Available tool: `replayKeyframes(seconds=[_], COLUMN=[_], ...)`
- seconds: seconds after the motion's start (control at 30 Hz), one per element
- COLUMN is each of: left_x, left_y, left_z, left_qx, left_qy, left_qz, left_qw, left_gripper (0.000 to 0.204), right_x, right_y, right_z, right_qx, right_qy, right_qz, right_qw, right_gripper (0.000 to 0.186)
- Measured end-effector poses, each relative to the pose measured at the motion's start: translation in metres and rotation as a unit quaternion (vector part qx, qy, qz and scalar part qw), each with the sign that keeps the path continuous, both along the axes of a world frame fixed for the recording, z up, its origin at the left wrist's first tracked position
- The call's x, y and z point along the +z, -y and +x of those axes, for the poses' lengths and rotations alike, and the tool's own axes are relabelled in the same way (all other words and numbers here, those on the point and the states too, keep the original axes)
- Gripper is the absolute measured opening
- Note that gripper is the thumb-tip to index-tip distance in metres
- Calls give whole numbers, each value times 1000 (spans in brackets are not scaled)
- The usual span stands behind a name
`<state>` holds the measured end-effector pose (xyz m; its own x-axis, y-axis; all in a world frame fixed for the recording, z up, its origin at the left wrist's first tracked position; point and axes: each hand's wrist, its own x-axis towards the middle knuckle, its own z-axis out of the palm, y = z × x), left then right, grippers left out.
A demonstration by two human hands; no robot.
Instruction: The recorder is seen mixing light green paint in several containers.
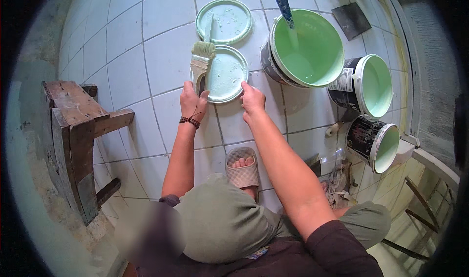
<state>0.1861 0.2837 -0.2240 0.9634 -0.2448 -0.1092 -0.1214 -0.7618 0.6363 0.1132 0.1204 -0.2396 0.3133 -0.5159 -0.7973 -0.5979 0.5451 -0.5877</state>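
My left hand, with a dark beaded bracelet at the wrist, is closed around the handle of a wide paintbrush. The pale bristles point away from me and look coated with paint. Beside the brush is a round, pale green bucket lid, smeared with paint. At that lid's right rim my right hand is closed, pinching the edge between thumb and fingers. Just beyond lies a second paint-smeared lid, with a pale flat stick across it.
A large bucket of light green paint stands to the right, a blue-handled tool leaning in it. Two smaller buckets tilt beside it. A wooden stool is at left, a dark square tile at far right, rags nearer.
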Motion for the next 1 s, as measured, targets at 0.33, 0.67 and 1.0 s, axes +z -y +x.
replayKeyframes(seconds=[0.33,0.67,1.0], left_x=[26,33,-4], left_y=[9,-5,4], left_z=[12,36,39], left_qx=[6,7,-13], left_qy=[-42,-32,63], left_qz=[-36,-7,-9], left_qw=[998,999,998], left_gripper=[38,36,37], right_x=[6,45,131], right_y=[-4,47,115], right_z=[-2,-62,-140], right_qx=[2,71,335], right_qy=[138,209,157], right_qz=[100,102,1], right_qw=[985,970,929], right_gripper=[19,37,29])
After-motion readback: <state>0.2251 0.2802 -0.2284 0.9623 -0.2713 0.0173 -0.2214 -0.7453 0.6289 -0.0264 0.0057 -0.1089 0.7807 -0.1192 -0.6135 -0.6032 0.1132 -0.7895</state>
